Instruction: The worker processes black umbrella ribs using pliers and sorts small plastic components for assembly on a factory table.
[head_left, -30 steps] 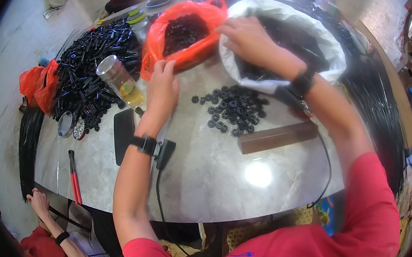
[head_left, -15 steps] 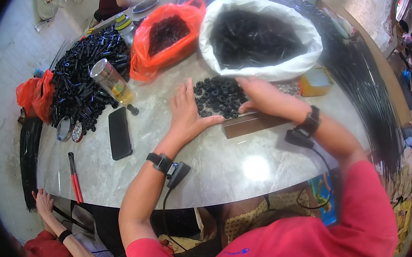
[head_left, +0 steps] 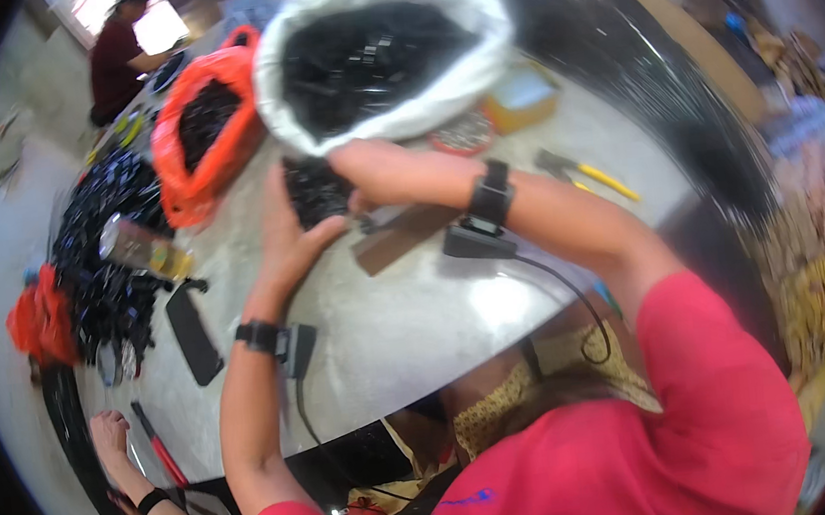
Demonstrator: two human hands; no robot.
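A small heap of black ring-like plastic pieces (head_left: 317, 189) lies on the table between my two hands. My left hand (head_left: 291, 230) stands along the heap's left side, fingers stretched out and thumb apart. Against the right side rests my right hand (head_left: 381, 170), cupped, its thumb apart from the fingers; the view is blurred here. Neither hand visibly grips a piece. A brown rectangular block (head_left: 405, 238) lies just below the right hand, partly covered by the wrist. Both wrists wear black straps with a small device and cable.
Behind the heap stand a white sack (head_left: 498, 22) of black parts and a red bag (head_left: 175, 197). Leftward are a pile of black tubes (head_left: 97, 220), a clear jar (head_left: 145, 247), a phone (head_left: 193, 333) and red-handled pliers (head_left: 159, 445). A yellow-handled tool (head_left: 590, 176) lies right. A co-worker's hand (head_left: 109, 435) is at the left edge.
The whole view has turned, so the table's things appear farther left and tilted. My hands have come closer together around the heap. The yellow-handled tool now shows beyond my right arm.
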